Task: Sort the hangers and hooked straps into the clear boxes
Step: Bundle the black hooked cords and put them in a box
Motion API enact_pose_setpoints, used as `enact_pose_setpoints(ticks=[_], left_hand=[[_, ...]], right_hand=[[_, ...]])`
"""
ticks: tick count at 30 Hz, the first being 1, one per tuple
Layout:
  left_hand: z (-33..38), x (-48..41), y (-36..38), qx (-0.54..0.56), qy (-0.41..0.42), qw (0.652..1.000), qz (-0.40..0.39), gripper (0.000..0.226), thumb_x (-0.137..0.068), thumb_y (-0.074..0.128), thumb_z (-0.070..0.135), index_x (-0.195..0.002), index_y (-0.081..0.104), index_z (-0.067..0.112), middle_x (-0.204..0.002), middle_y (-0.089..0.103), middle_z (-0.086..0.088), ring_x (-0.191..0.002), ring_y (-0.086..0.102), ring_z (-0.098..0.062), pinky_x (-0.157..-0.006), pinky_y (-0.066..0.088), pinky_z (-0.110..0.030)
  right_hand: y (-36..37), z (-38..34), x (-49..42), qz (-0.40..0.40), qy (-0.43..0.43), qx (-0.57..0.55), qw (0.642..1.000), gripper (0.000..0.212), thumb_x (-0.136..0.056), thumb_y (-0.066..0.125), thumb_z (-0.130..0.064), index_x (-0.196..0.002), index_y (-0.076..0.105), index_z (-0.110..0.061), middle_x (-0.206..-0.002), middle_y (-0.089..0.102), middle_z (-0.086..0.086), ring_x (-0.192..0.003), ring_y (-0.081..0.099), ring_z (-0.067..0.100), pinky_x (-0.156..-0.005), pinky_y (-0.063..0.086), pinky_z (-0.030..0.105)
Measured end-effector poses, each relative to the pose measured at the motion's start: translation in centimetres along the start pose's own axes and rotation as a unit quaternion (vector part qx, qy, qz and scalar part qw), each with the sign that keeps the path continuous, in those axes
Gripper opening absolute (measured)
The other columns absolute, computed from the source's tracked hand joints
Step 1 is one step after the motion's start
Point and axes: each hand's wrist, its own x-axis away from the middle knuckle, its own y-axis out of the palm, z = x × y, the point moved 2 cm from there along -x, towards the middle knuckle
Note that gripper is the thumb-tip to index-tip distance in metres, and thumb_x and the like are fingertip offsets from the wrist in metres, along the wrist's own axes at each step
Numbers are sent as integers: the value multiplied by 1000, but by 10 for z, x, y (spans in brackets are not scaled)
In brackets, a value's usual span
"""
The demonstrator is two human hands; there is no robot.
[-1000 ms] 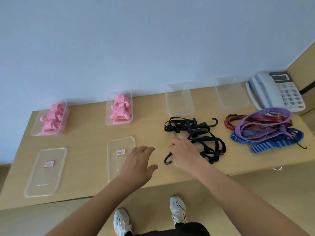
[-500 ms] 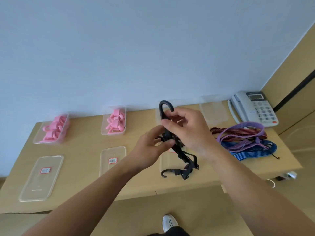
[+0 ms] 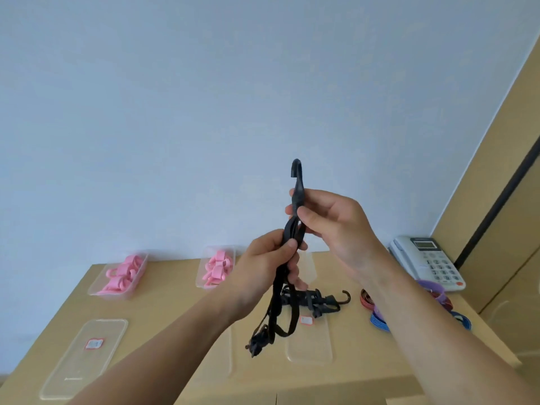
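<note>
A black hooked strap (image 3: 276, 311) hangs in the air above the wooden table (image 3: 163, 314). My right hand (image 3: 333, 226) pinches it just below its top hook. My left hand (image 3: 270, 264) grips the strap lower down, and loops dangle beneath. More black hooked straps (image 3: 318, 301) lie on the table behind. Pink hangers fill two clear boxes (image 3: 118, 277) (image 3: 216, 267) at the back left. A clear box (image 3: 308, 266) stands behind my hands. Red, purple and blue straps (image 3: 380, 315) lie at the right, partly hidden by my right arm.
Clear lids with red labels lie on the table at front left (image 3: 84, 356) and front centre (image 3: 309, 337). A white telephone (image 3: 429, 263) stands at the back right by a tan cabinet (image 3: 502, 217). A pale blue wall rises behind.
Both hands lifted one black hooked strap off the pile and raised it high. The strap now hangs straighter. The camera has tilted up toward the wall.
</note>
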Motion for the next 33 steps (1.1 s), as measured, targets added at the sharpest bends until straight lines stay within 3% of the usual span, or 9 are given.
enact_pose_setpoints(ticks=[2,5,8,12,17,19,24,28,33], left_hand=[[6,5,-1,25,3,1000,-4,25,-104,54,23,-113,64,3,-72,47,-1,-58,47,-18,-59,52,-36],[11,12,-6,7,14,1000,-2,29,-97,63,35,-119,66,15,-77,45,-1,-58,41,-15,-50,38,-25],[12,18,-14,-12,20,1000,13,24,-100,61,36,-114,69,19,-76,50,0,-55,39,-13,-47,33,-23],[12,18,-23,28,-2,998,48,27,-109,52,27,-111,72,9,-73,48,-1,-50,34,-11,-45,28,-22],[13,20,-27,67,-28,996,48,47,-108,48,46,-111,72,7,-72,47,2,-52,30,-11,-44,26,-21],[16,20,-28,80,-31,995,43,45,-107,49,45,-105,75,9,-71,47,2,-51,28,-11,-43,25,-20],[25,19,-31,109,-12,993,30,37,-101,55,39,-104,77,9,-71,48,2,-51,29,-10,-43,26,-20],[25,21,-33,146,-11,989,18,48,-93,54,48,-109,76,8,-74,48,2,-52,29,-11,-43,27,-20],[23,20,-37,136,8,990,28,56,-94,53,57,-110,77,10,-75,49,3,-54,29,-12,-46,27,-21]], right_hand=[[5,-7,-2,8,-21,-6,1000,21,-86,70,-12,-102,79,-22,-99,73,18,-87,69,25,-75,59,38],[7,-15,-8,59,-39,-25,997,19,-81,78,-6,-100,76,-11,-94,75,15,-88,72,24,-79,61,40],[5,-19,-14,108,-46,-33,993,23,-78,81,-7,-100,74,-12,-95,78,8,-89,74,22,-77,60,38],[9,-19,-19,87,-62,-12,994,27,-82,76,-14,-110,75,-17,-93,78,6,-90,74,20,-74,58,31],[14,-18,-23,83,-154,122,977,29,-86,74,-3,-104,78,-26,-95,78,-4,-91,73,15,-75,58,25],[16,-18,-24,89,-223,219,946,29,-85,74,0,-101,79,-24,-97,77,-7,-94,73,13,-78,58,25],[23,-2,-20,73,-393,414,818,24,-87,74,7,-104,79,-8,-101,71,4,-92,68,19,-79,56,32],[25,7,-20,64,-435,492,751,39,-80,65,25,-105,77,-2,-99,70,12,-88,65,29,-74,55,37],[34,4,-16,59,-464,530,708,57,-68,55,36,-107,77,0,-105,70,19,-93,68,36,-76,58,42]])
